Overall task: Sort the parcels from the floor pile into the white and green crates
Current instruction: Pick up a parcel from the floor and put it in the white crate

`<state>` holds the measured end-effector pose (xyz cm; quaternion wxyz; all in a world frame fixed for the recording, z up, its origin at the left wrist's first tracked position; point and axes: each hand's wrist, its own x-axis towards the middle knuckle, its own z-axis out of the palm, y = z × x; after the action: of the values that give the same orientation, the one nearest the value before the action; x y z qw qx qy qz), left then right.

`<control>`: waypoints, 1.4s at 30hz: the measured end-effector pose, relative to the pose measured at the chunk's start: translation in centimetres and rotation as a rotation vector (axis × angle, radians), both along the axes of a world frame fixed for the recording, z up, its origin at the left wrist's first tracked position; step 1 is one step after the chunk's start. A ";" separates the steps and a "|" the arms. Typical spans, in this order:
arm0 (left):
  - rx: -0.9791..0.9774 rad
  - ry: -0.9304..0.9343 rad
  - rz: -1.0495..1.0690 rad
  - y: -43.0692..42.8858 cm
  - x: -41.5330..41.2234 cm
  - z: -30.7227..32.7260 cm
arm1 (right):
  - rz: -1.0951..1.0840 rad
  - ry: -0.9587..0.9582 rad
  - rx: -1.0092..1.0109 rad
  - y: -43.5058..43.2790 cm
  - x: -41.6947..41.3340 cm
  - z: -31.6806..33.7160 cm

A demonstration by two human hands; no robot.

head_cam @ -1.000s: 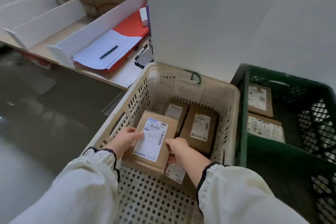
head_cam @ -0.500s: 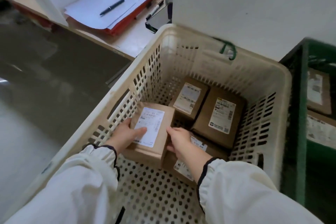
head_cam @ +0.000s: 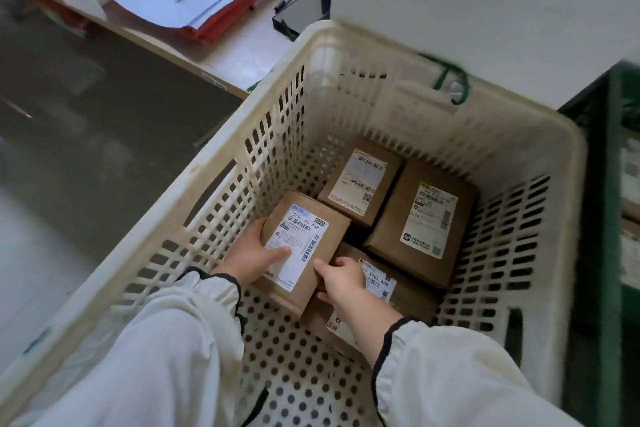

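Both hands, left [head_cam: 254, 253] & right [head_cam: 341, 279], grip a labelled brown parcel [head_cam: 304, 246] low inside white crate [head_cam: 277, 87], frame center, beside three other parcels. Green crate [head_cam: 609, 184] at right edge.

Both arms reach forward and down, sleeves to the wrists. My left hand [head_cam: 254, 255] grips with thumb laid flat on top; my right hand [head_cam: 341, 279] grips alongside, fingers curled.
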<state>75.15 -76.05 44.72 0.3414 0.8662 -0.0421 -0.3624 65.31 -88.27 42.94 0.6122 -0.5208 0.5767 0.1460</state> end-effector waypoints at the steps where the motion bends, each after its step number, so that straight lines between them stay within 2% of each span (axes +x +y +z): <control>1: 0.001 -0.010 0.003 -0.1 0.0 -0.2 | 0.016 -0.001 0.007 -0.2 0.1 -0.2; 11: 0.162 -0.137 -0.092 -0.5 0.1 -0.2 | 0.086 0.045 -0.021 -0.4 0.1 -0.5; 14: 0.231 -0.191 -0.041 -1.0 -0.6 1.1 | 0.101 0.041 -0.033 -0.5 -0.2 1.7; 17: 0.187 -0.183 0.001 -1.6 -1.2 3.0 | 0.133 0.014 -0.069 -1.8 -0.3 5.5; 22: 0.142 -0.123 -0.065 -3.8 -1.6 10.2 | 0.203 -0.096 -0.121 -4.3 -0.1 14.6; 26: 0.122 -0.142 -0.162 -5.0 -2.4 17.0 | 0.303 -0.219 -0.272 -5.4 -0.3 21.3; 29: 0.095 -0.178 -0.131 -4.8 -3.4 21.9 | 0.352 -0.308 -0.328 -5.4 -0.6 25.9; 34: -0.034 -0.180 -0.019 -2.9 -6.1 28.9 | 0.572 -0.404 -0.456 -4.4 -3.0 32.8; 42: -0.041 -0.197 0.038 1.3 -9.0 34.4 | 0.722 -0.449 -0.517 -2.8 -6.9 38.3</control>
<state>66.19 -74.76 79.10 0.3602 0.8911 -0.0666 -0.2680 58.42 -91.07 81.21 0.4825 -0.8406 0.2311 0.0852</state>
